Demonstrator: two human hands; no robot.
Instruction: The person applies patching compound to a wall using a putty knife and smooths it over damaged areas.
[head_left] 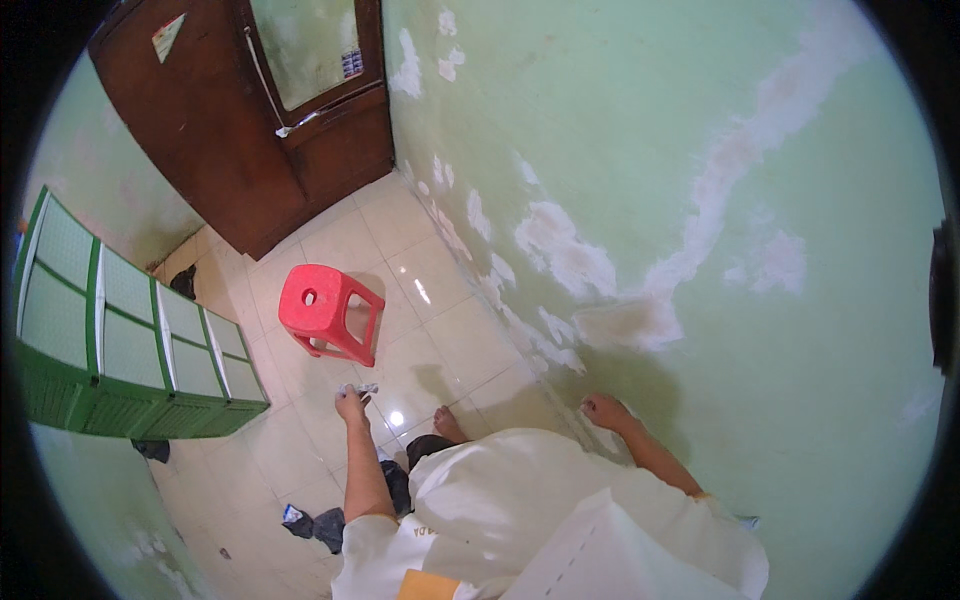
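My left hand (349,403) is closed around a small, greyish-white crumpled piece (364,388); its exact kind is too small to tell. This hand is held out over the tiled floor, just on the near side of a red plastic stool (315,298). Close to the green wall (640,130) on the right, my right hand (606,412) has its fingers curled in. Whatever it may hold is hidden, and I cannot tell if it touches the wall. Rough whitish patches (565,250) and a long pale filled streak (710,185) mark the wall above it.
A brown wooden wardrobe (215,120) with a mirror (305,50) stands at the far left. Left of the stool is a green and white plastic drawer cabinet (120,340). Dark bags (328,528) lie on the shiny tiles (270,450) near my left arm. My bare foot (449,424) shows below.
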